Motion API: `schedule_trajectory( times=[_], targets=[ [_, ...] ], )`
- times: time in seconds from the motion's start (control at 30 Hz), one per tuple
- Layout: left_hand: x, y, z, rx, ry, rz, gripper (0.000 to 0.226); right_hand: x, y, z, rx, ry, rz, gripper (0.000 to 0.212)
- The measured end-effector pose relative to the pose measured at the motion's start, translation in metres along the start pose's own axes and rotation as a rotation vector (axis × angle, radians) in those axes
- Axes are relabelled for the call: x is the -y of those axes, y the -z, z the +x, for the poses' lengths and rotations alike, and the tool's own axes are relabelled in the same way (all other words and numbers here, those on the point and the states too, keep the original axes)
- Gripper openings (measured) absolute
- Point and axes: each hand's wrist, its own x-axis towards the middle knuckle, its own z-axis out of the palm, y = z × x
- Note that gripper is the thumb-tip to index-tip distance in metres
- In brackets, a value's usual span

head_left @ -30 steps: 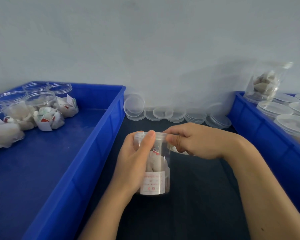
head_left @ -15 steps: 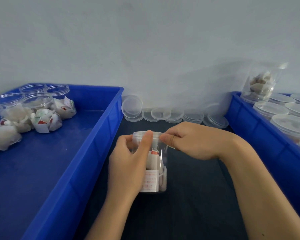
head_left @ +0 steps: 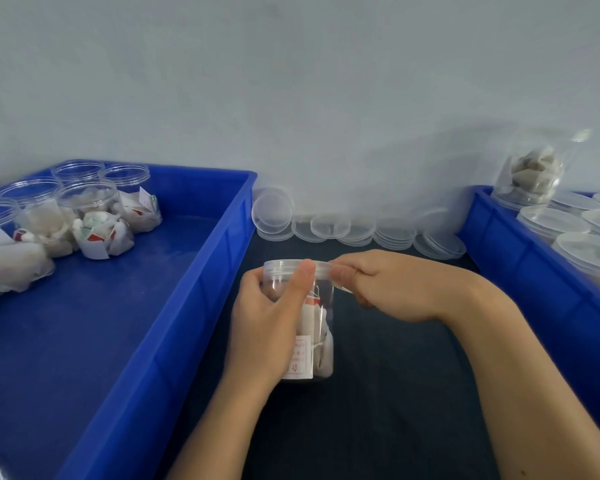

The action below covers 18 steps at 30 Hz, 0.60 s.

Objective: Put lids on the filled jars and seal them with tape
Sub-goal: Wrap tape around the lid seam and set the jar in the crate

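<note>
Head view: a clear cylindrical plastic jar (head_left: 303, 320) holding white paper sachets and a white label stands upright on the dark worktop (head_left: 378, 393), between the 2 blue plastic crates. A clear round lid (head_left: 297, 266) already sits on its mouth. The left hand (head_left: 271, 327) wraps the jar from the left, its fingers curled round the wall and the thumb pressed flat up the front to the lid's edge. The right hand (head_left: 392, 289) sits just beside the lid on the right, fingers pressed together in a pinch on what looks like a strip of clear tape (head_left: 340, 289) at the rim; the strip is too faint to follow.

The left blue crate (head_left: 194, 306) holds open filled jars (head_left: 84, 206) with no lids. The right blue crate (head_left: 520, 271) holds jars already lidded (head_left: 555, 221). A row of spare clear lids (head_left: 361, 233) lies against the grey wall.

The step in hand seems to be taping: lid on, seal being laid. The next move probably calls for turning the jar under the left thumb while the right hand draws the strip taut round the seam, without wrinkling it.
</note>
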Motion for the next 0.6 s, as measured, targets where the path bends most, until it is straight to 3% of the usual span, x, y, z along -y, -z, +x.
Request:
schedule_trajectory(
  times=[0.47, 0.6],
  targets=[
    [0.004, 0.005, 0.0022, 0.217, -0.009, -0.056, 0.073, -0.0071, 0.0015, 0.0005, 0.084, -0.018, 0.021, 0.051],
    [0.0042, 0.0007, 0.0022, 0.155, -0.064, 0.094, 0.07, -0.0061, 0.0035, -0.0019, 0.017, 0.02, 0.002, 0.056]
  ],
)
